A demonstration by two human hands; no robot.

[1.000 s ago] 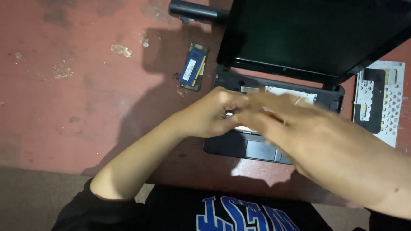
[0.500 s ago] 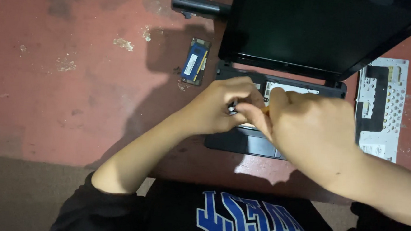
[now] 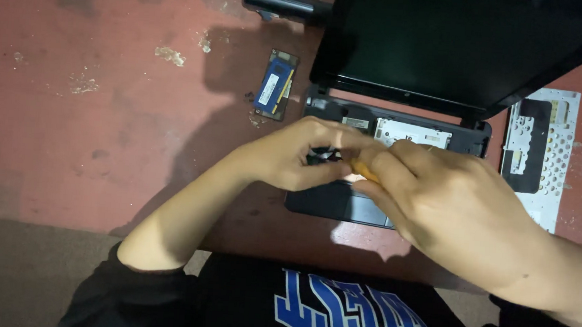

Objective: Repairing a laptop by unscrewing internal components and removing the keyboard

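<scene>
- Reddish, worn table (image 3: 71, 123) carries a small black laptop (image 3: 401, 123), lid open and tipped toward the camera, keyboard bay stripped so the inner frame shows.
- Left hand (image 3: 291, 153) sits over the middle of the laptop base; its fingers (image 3: 326, 135) are curled and pinched round a small dark part just above the palm rest. What the part is, too hidden to tell.
- Right hand (image 3: 450, 200) lies over the right half of the laptop base, fingers closed round an orange-yellow tool (image 3: 361, 169), likely a pry pick or driver handle; only a short stub shows.
- Key relation: the tool tip points left toward the pinched part, meeting the left fingertips just above the touchpad (image 3: 369, 212). The tool's long axis seems to run roughly left-right across the laptop, though most of it is covered. Both hands touch or nearly touch at that spot; neither is clearly nearer.
- Left of the laptop, near its hinge corner: a blue-and-green memory module (image 3: 275, 85), long axis running away from the camera, slightly tilted.
- Beyond the laptop's left rear corner: a black cylindrical battery pack (image 3: 284, 3).
- Right of the laptop, just beside it: a white perforated metal plate (image 3: 544, 152) with a dark panel lying on it.
</scene>
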